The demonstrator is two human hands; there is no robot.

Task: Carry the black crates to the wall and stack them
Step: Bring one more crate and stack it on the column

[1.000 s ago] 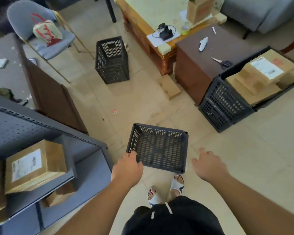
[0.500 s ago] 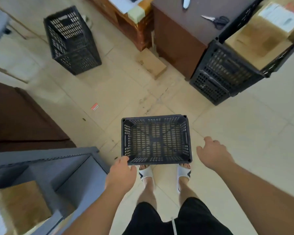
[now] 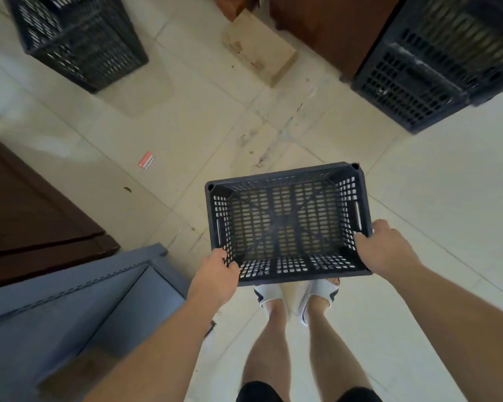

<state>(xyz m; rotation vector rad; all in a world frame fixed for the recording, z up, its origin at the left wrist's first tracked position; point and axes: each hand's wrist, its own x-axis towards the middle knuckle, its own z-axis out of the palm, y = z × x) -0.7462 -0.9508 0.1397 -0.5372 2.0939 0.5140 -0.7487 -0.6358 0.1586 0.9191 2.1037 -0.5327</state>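
Both the left hand (image 3: 215, 274) and right hand (image 3: 382, 246) grip one empty crate (image 3: 288, 224) by its near corners; two more crates (image 3: 79, 39) wait on the floor (image 3: 418, 198), none stacked yet.

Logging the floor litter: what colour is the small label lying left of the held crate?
Red-orange and white label, clearest in the head view.

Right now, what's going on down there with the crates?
A person is bent over an empty black crate on the tiled floor just in front of their feet. The left hand grips its near-left corner and the right hand grips its right rim. Whether it is off the floor yet is unclear. Two more black crates sit farther off: one at upper left and one at upper right beside a brown cabinet. Nothing is stacked in view.
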